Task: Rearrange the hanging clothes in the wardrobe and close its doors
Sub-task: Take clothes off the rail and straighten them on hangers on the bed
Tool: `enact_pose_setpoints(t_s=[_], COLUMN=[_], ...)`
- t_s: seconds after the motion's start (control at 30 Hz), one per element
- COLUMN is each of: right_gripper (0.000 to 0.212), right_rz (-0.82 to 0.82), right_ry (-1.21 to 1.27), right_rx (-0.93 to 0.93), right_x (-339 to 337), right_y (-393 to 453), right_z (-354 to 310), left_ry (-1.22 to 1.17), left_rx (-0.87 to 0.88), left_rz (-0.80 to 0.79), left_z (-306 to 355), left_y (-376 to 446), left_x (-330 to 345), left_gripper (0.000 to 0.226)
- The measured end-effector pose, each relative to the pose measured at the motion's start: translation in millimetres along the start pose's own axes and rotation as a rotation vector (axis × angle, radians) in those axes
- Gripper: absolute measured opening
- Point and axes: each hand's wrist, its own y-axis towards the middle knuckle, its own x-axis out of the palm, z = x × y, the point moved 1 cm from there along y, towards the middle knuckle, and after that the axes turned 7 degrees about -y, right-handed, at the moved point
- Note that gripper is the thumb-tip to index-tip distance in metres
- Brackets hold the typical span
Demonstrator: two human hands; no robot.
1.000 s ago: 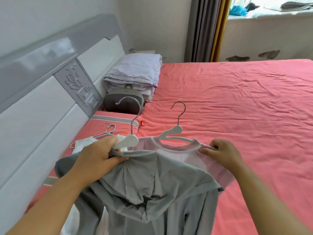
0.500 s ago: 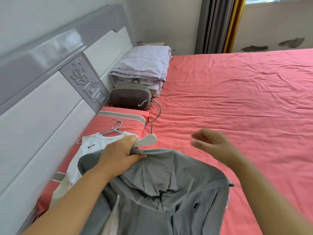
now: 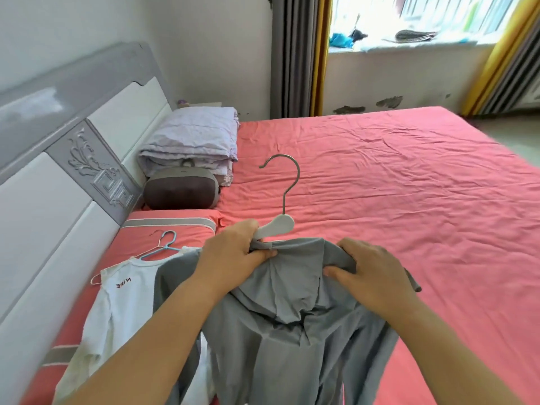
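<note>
Grey hooded top [image 3: 292,331] nearest, hanging down between both forearms, body trailing toward the camera, hood folded at the centre. Draped on a white hanger [image 3: 277,226]; shoulder line runs left-right across the view, steel hook pointing up and away over the bed [image 3: 409,200].

Left hand [image 3: 233,255] clenched around the hanger neck plus a bunch of collar fabric, right at the hook base. Nearest to the hook, so probably the carrying hand. Right hand [image 3: 374,273] gripping the top's right shoulder, fingers curled over the fabric edge, thumb underneath. Hanger arm on that side hidden under cloth; cannot tell whether seated in the shoulder.

Just left and slightly beyond: white T-shirt [image 3: 117,302] flat on the bed on a blue wire hanger [image 3: 163,247], partly under the grey top's left sleeve. Risk of snagging on lift.

Farther: striped pillow [image 3: 169,226], brown cushion [image 3: 181,191], folded lilac quilt [image 3: 190,141] against the headboard [image 3: 73,141]. Curtains [image 3: 298,54] and window at the far wall.

Wardrobe not in view. Next move likely: square the right shoulder on the hanger, lift by the neck, turn away from the bed.
</note>
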Motion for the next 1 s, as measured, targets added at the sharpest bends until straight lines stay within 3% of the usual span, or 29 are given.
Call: enact_pose_setpoints(t_s=[0.23,0.43,0.53,0.67,0.73,0.87,1.0], right_gripper=[0.043,0.038,0.012,0.034,0.037,0.026,0.018], right_rz=[0.086,0.141,0.155,0.255,0.322,0.433,0.332], right_ry=[-0.126,-0.01,0.145,0.335,0.307,0.294,0.281], right_rx=[0.19,0.322,0.289,0.256,0.249,0.241,0.195], right_x=[-51,-118,-146,-177,-192,-226,-264], right_y=[-48,-83,-98,-113,-114,-105,-97], right_z=[12,62,85,119,143,192,238], left_ry=[-0.151,-0.104,-0.092,-0.066,-0.076,-0.09,-0.133], left_rx=[0.182,0.318,0.356,0.421,0.449,0.513,0.477], left_rz=[-0.033,0.048,0.096,0.105,0.106,0.08,0.078], left_z=[40,56,80,118,142,195,241], left_y=[-11,4,12,27,38,62,84], left_x=[13,15,31,60,77,111,147], left_gripper=[0.028,0.046,0.047,0.052,0.049,0.042,0.04])
